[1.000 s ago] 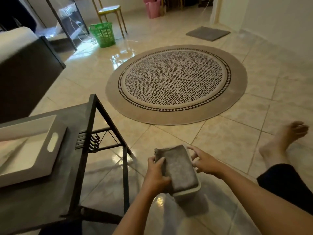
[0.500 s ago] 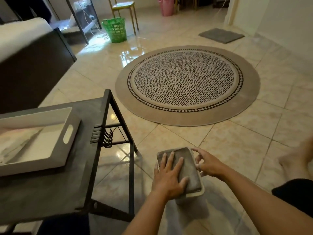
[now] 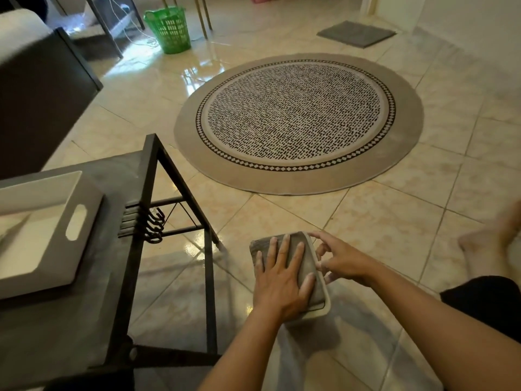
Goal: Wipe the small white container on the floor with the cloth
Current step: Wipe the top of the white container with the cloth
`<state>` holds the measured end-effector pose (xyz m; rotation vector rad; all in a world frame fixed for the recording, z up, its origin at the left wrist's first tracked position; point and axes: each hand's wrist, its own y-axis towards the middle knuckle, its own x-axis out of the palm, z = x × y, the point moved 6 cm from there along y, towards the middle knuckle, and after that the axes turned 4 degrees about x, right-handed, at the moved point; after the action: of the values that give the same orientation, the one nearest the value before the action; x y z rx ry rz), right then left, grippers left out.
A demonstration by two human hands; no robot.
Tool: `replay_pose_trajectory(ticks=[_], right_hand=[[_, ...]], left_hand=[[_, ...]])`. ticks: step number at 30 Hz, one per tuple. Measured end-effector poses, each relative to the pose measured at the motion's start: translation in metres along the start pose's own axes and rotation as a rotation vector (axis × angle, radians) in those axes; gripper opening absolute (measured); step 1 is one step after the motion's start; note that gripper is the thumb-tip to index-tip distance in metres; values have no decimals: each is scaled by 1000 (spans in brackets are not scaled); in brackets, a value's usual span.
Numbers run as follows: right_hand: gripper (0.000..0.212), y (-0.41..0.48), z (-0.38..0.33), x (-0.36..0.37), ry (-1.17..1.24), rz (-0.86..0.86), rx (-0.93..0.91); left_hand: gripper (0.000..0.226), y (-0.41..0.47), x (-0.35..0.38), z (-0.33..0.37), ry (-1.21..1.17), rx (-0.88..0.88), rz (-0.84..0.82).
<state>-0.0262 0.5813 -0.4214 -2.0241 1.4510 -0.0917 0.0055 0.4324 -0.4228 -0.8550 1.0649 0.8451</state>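
Observation:
The small white container (image 3: 324, 304) stands on the tiled floor in front of me. A folded grey cloth (image 3: 308, 259) lies over its top, so only the right rim and near corner show. My left hand (image 3: 280, 280) lies flat on the cloth with fingers spread, pressing it down. My right hand (image 3: 339, 259) holds the container's right side with curled fingers, steadying it.
A low dark table (image 3: 118, 249) with hooks stands at left and bears a white tray (image 3: 81, 210). Beyond lies a round patterned rug (image 3: 298, 122). A green basket (image 3: 169, 29), chair legs, a grey mat (image 3: 356, 33) and a dark sofa (image 3: 42, 88) are farther off. My bare foot (image 3: 493, 244) rests right.
My left hand went from gripping the cloth's left edge to lying flat on top of it. My right hand closed in on the container's right side. The view shifted left.

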Motion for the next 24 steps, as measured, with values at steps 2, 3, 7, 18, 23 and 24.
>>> replay_pose_trajectory(ticks=[2,3,7,18,23,24], right_hand=[[80,0,-1,0,7,-7,1],[80,-1,-1,0,10,-11,0],[79,-3,-1,0,12,-3,3],[87,-4,-10,2,29,-61,64],[91,-3,-13,-2,34,-104,84],[90,-2,-13,-1,35,-102,82]], left_hand=[[70,3,-1,1,-2,3,13],[70,5,-2,0,-1,2,17],[70,1,-3,0,-3,-14,26],[67,-2,-2,0,-10,-50,6],[65,11,-8,9,-29,-30,11],[66,12,-8,6,-30,-58,24]])
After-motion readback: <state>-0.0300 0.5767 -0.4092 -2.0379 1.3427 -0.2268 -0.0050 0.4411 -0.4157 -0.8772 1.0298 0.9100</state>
